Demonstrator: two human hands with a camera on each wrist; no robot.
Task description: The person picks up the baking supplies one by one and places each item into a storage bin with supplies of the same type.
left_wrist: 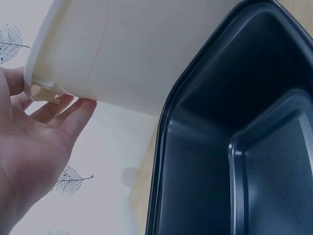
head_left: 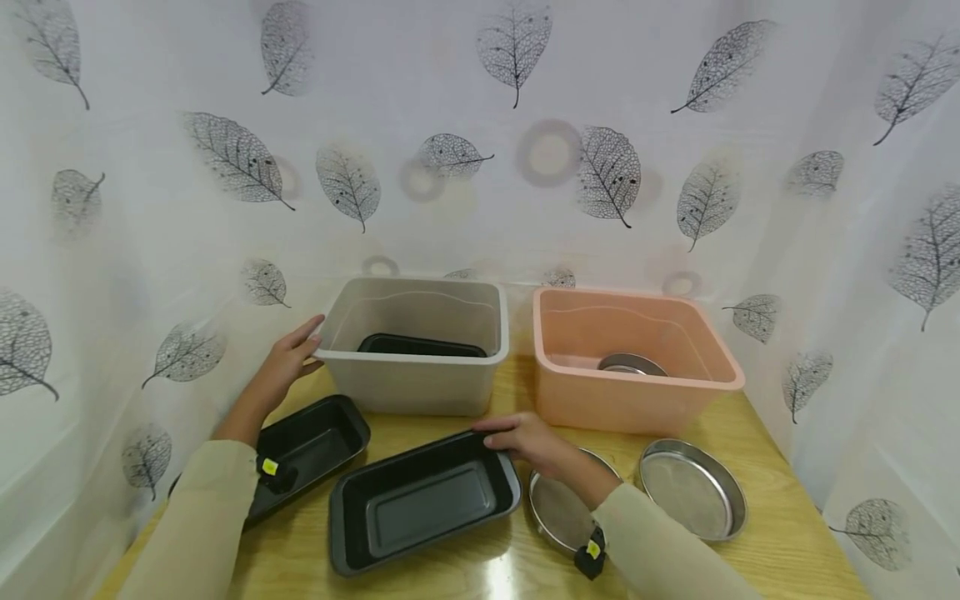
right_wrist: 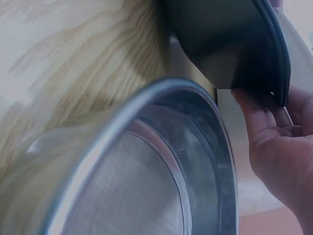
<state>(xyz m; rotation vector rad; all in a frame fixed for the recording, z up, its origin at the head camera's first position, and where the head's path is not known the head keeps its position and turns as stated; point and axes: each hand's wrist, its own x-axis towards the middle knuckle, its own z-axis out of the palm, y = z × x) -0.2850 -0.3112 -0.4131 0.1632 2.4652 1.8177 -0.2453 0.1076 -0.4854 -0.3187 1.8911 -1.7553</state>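
Observation:
My left hand [head_left: 285,365] grips the left rim of a beige plastic bin [head_left: 408,387], its thumb on the outer edge and fingers under the lip in the left wrist view. Inside that bin lies a black loaf pan [head_left: 420,346]. My right hand [head_left: 534,446] pinches the far right corner of another black loaf pan [head_left: 427,508], which sits in front of the bin. In the right wrist view, this held pan [right_wrist: 234,44] is tilted, fingers beneath its rim. A third loaf pan [head_left: 322,446] rests under my left forearm, partly covered by it.
A pink plastic bin [head_left: 615,404] stands at the right, with a round metal piece [head_left: 633,362] in it. Two shallow round metal pieces with fine-textured bottoms lie before it, one [head_left: 562,512] partly under my right forearm, one [head_left: 693,492] farther right. A leaf-patterned curtain [head_left: 450,225] surrounds the wooden table.

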